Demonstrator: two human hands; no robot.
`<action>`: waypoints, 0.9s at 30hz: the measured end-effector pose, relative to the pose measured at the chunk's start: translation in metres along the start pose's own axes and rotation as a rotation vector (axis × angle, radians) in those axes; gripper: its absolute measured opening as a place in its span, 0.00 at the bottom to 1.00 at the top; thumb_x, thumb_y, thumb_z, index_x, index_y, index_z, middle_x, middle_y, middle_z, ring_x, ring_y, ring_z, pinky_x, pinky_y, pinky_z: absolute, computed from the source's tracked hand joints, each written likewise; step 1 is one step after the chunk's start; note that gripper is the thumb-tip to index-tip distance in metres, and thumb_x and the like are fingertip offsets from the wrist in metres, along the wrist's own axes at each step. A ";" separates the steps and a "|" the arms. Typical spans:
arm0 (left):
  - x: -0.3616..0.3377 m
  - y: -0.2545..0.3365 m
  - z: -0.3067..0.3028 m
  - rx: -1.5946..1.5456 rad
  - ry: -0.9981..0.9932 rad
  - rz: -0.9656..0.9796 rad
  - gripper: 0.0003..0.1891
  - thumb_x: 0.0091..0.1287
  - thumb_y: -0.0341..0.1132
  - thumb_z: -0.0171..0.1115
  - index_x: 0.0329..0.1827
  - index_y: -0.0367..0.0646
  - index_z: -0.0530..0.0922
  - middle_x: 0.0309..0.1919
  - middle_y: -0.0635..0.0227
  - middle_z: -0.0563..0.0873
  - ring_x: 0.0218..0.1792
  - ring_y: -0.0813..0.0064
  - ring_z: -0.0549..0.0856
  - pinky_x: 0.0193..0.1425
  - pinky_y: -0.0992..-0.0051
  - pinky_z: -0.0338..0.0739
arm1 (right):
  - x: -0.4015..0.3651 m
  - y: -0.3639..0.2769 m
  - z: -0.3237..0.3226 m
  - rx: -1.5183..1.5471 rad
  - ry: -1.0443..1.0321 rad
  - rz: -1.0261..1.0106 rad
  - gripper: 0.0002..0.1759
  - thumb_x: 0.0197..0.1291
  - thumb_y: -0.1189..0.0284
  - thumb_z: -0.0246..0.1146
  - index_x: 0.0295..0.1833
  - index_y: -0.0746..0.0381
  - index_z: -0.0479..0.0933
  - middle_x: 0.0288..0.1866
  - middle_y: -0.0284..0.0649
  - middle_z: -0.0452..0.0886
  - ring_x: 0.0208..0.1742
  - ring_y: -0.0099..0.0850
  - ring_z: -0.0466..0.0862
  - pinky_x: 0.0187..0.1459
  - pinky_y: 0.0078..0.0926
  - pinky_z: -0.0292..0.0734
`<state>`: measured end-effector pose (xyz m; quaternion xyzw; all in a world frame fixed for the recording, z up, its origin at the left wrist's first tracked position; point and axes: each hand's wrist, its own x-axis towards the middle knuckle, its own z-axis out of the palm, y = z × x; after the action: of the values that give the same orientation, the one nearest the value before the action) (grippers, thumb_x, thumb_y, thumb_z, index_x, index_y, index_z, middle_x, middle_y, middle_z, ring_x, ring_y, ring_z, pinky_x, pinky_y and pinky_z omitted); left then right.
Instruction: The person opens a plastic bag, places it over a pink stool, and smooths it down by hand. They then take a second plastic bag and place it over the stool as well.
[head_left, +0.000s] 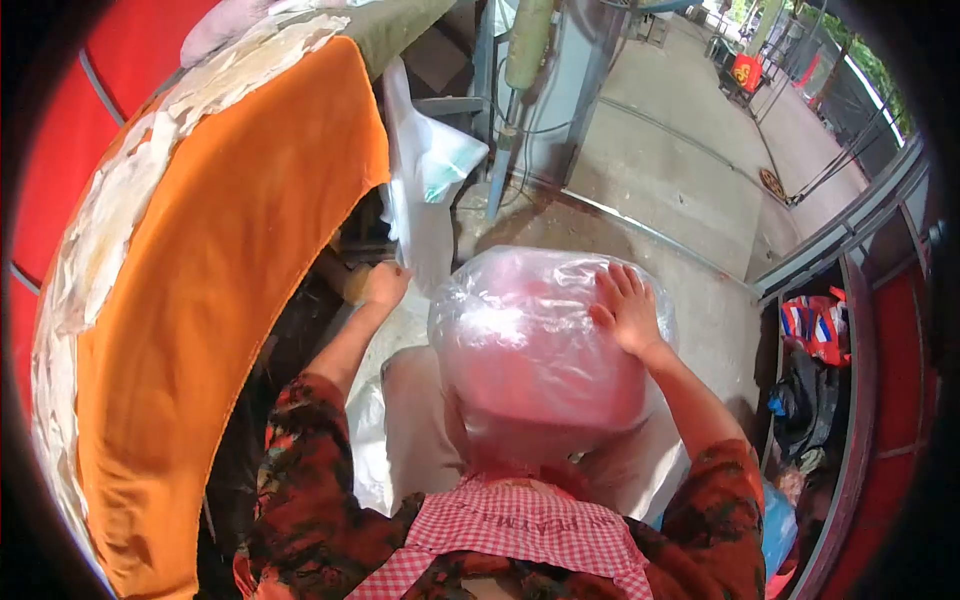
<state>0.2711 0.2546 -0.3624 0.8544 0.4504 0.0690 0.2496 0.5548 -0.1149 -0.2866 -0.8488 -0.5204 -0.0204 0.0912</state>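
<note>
A large pink bundle in a clear plastic bag (pixel 540 345) rests on my lap, between my knees. My right hand (pixel 632 312) lies on its upper right side, fingers spread over the shiny film. Off to the bundle's left, my left hand (pixel 386 285) is closed, its fingertips at the edge of a hanging white plastic sheet (pixel 425 215). What those fingers pinch, if anything, is too small to make out. Orange cloth (pixel 240 260) with a frayed edge curves down beside my left arm.
Pale, ragged layered material (pixel 110 230) lines the cloth's outer side. Ahead stands a metal frame with a greenish cylinder (pixel 528 45) and cables. Concrete floor (pixel 670 180) stretches to the right. A shelf by my right arm holds a red-and-blue packet (pixel 815 325) and dark plastic bags (pixel 805 400).
</note>
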 end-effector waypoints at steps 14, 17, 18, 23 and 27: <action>0.038 -0.035 0.046 -0.007 0.510 0.299 0.12 0.63 0.41 0.61 0.28 0.42 0.80 0.28 0.53 0.85 0.32 0.49 0.85 0.37 0.52 0.78 | 0.005 -0.002 -0.002 0.052 -0.011 -0.013 0.35 0.63 0.50 0.59 0.73 0.51 0.67 0.79 0.43 0.58 0.79 0.46 0.55 0.73 0.59 0.46; 0.003 -0.045 0.045 -0.021 0.449 0.397 0.12 0.62 0.41 0.62 0.27 0.42 0.80 0.26 0.55 0.85 0.31 0.49 0.84 0.35 0.53 0.77 | 0.002 0.006 0.003 0.036 -0.020 -0.014 0.36 0.62 0.51 0.59 0.74 0.50 0.65 0.80 0.43 0.56 0.80 0.46 0.54 0.73 0.59 0.46; -0.006 -0.054 0.053 0.011 0.404 0.434 0.12 0.62 0.42 0.62 0.27 0.42 0.80 0.26 0.55 0.85 0.31 0.50 0.84 0.35 0.53 0.77 | 0.003 0.012 0.009 0.026 -0.025 -0.014 0.36 0.62 0.51 0.59 0.75 0.49 0.64 0.80 0.43 0.56 0.80 0.46 0.53 0.73 0.59 0.46; -0.155 -0.120 0.105 -0.476 -0.015 -0.259 0.17 0.66 0.46 0.57 0.30 0.41 0.82 0.27 0.53 0.85 0.33 0.51 0.85 0.39 0.55 0.78 | 0.010 0.034 0.030 -0.099 -0.051 -0.086 0.37 0.66 0.52 0.56 0.78 0.47 0.57 0.81 0.42 0.52 0.81 0.45 0.51 0.74 0.58 0.46; -0.284 -0.180 0.165 -0.063 0.083 -0.237 0.17 0.65 0.47 0.57 0.31 0.42 0.82 0.28 0.51 0.85 0.34 0.49 0.85 0.42 0.53 0.78 | 0.022 0.036 0.019 -0.037 -0.123 -0.126 0.38 0.66 0.53 0.58 0.78 0.49 0.56 0.81 0.44 0.53 0.81 0.45 0.51 0.75 0.50 0.48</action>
<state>0.0292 0.0505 -0.5629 0.7833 0.5559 0.0882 0.2639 0.5956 -0.1081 -0.3072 -0.8156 -0.5768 0.0163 0.0420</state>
